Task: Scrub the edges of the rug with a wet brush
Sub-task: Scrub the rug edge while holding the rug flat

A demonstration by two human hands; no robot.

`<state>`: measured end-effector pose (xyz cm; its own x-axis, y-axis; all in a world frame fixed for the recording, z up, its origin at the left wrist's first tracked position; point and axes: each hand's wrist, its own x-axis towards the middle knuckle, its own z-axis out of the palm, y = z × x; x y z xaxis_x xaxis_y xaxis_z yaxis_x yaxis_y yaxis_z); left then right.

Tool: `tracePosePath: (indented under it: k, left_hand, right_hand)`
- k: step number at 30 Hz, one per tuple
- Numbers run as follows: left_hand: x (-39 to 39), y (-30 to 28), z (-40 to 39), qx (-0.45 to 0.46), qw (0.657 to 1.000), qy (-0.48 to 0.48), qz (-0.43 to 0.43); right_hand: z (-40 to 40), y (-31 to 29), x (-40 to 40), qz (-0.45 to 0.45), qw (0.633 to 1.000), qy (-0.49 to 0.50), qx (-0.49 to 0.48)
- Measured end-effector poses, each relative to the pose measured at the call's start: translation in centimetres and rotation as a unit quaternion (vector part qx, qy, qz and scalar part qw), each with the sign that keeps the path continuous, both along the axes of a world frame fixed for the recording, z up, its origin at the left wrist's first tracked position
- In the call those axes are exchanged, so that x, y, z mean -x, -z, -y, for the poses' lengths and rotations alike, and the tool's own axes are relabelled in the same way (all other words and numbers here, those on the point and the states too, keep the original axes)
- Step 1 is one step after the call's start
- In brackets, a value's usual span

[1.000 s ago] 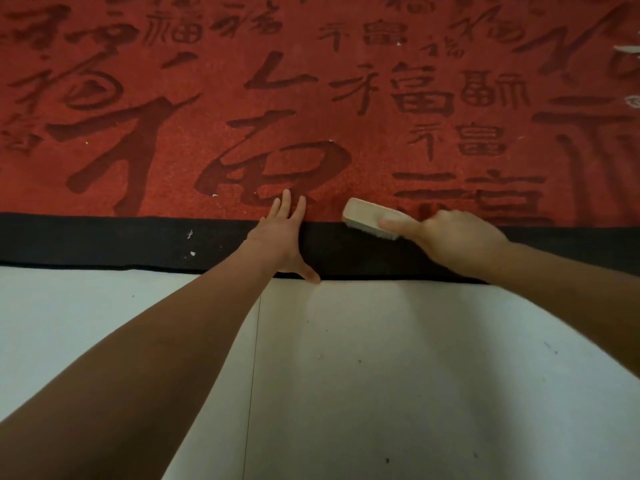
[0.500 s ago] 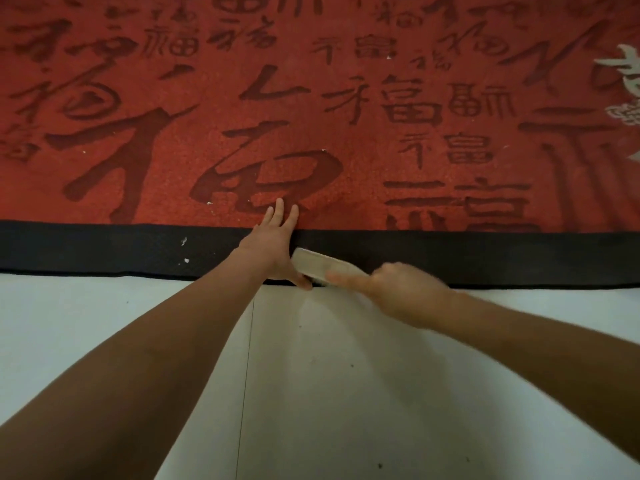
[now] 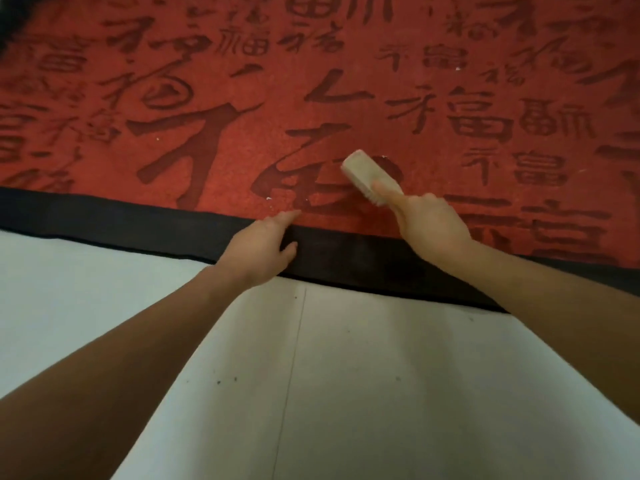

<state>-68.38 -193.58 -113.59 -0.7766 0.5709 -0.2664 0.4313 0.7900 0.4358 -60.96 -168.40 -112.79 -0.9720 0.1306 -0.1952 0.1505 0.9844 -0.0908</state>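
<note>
We find a pale tiled floor (image 3: 381,393) filling the near half of the head view, with one thin grout line (image 3: 291,375) running away from us and a few dark specks scattered on the tiles. Beyond it lies a red rug (image 3: 242,81) patterned all over with darker red calligraphic characters; small white flecks show on its pile. A black border (image 3: 104,220) runs along the rug's near edge, where it meets the floor.

We note the left hand (image 3: 261,249) resting flat on that black border, fingers straight and reaching just onto the red pile, thumb spread to the side; it holds nothing.

The right hand (image 3: 431,225) grasps a pale wooden scrub brush (image 3: 369,176) by its near end, the index finger laid along the top of the block. The brush sits on the red field just inside the near border, bristles down on a large dark character, its far end angled toward the rug's left side. We cannot tell from this view whether the bristles are wet.

No containers appear in view.
</note>
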Motion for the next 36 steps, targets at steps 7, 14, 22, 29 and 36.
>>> tracePosePath:
  k: [7, 14, 22, 29, 36]
  left_hand:
    - [3.0, 2.0, 9.8, 0.184, 0.961, -0.208, 0.005]
    - [3.5, 2.3, 10.9, 0.238, 0.949, -0.202, 0.033]
    - [3.4, 1.5, 10.7, 0.273, 0.943, -0.189, 0.019]
    - [3.0, 0.5, 9.5, 0.257, 0.944, -0.205, 0.037]
    - [3.1, -0.5, 3.2, 0.184, 0.975, -0.122, 0.010]
  right_hand:
    - [9.0, 0.5, -0.9, 0.156, 0.904, -0.397, 0.014]
    - [12.0, 2.1, 2.5, 0.093, 0.963, -0.223, 0.121]
    - [13.2, 1.4, 4.9, 0.025, 0.985, -0.122, 0.118]
    - [12.0, 2.7, 2.2, 0.023, 0.988, -0.080, 0.130]
    - [7.9, -2.6, -2.4, 0.141, 0.951, -0.225, 0.158]
